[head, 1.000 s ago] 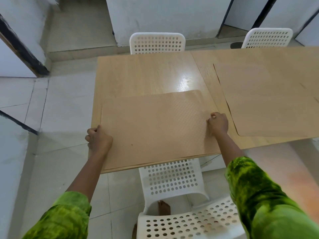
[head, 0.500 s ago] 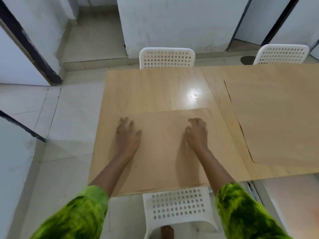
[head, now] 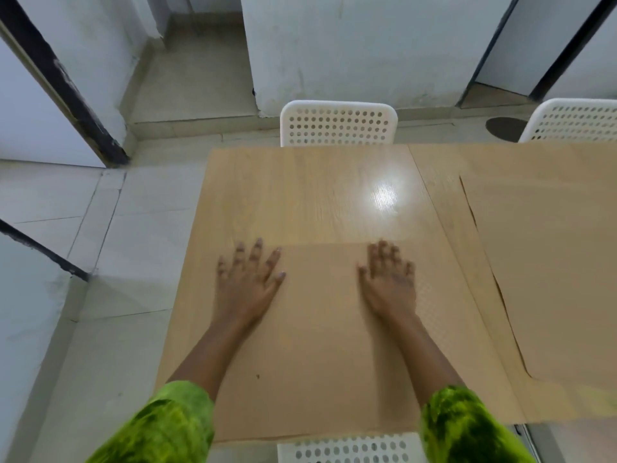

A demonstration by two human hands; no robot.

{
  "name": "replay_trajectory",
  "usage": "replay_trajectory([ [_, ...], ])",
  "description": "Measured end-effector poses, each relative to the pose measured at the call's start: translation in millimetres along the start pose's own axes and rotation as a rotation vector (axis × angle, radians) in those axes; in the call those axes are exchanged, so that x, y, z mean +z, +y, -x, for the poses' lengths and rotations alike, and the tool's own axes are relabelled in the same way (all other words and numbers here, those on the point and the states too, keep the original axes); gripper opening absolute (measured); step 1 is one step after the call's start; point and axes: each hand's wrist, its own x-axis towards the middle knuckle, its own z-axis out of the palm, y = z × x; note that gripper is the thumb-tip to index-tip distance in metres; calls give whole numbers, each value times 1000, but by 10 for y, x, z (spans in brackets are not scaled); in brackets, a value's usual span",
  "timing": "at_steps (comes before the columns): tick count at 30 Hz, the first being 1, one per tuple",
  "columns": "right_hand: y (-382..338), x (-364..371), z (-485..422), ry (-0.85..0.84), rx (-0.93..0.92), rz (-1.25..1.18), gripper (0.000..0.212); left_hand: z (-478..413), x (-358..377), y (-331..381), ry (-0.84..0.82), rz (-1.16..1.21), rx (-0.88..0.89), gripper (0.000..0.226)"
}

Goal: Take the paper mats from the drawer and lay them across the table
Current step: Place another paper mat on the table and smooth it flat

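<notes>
A brown paper mat (head: 320,329) lies flat on the near left part of the light wooden table (head: 300,195). My left hand (head: 247,282) rests palm down on the mat's far left area, fingers spread. Pressed flat near the mat's far right edge is my right hand (head: 389,282), fingers apart too. Neither hand holds anything. A second paper mat (head: 547,269) lies on the table to the right, reaching out of view. No drawer is visible.
White perforated chairs stand behind the table (head: 339,123), at the far right (head: 574,120) and tucked under the near edge (head: 347,449). Tiled floor lies to the left. White walls and dark door frames are at the back.
A second ago my hands gripped the mat's left and right edges. They let go, moved onto its top, and have since slid forward and flattened. The view moved closer over the table.
</notes>
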Motion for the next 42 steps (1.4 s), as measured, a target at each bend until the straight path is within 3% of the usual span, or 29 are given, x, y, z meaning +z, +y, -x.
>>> replay_trajectory([
  [4,546,-135,-29,5,111,0,60,16,-17,-212,-1,2,-77,59],
  [8,416,-181,40,18,116,-24,61,23,-121,-123,-6,27,-75,59],
  [11,60,-157,489,38,24,-28,68,346,-149,133,60,83,10,68],
  [13,-249,-46,976,-7,-88,-75,81,771,-94,467,77,150,122,66],
  [15,-436,126,1362,-59,-155,-132,81,1167,14,725,72,141,180,61],
  [22,-203,414,1469,5,-136,-43,67,1375,213,542,26,67,77,59],
  [28,778,159,1394,5,135,36,67,1365,158,12,44,57,-96,66],
  [37,856,45,1353,-51,110,0,59,1325,28,56,-26,83,-108,58],
  [42,907,-163,1426,5,125,-322,53,1329,-196,454,-64,166,-84,60],
])
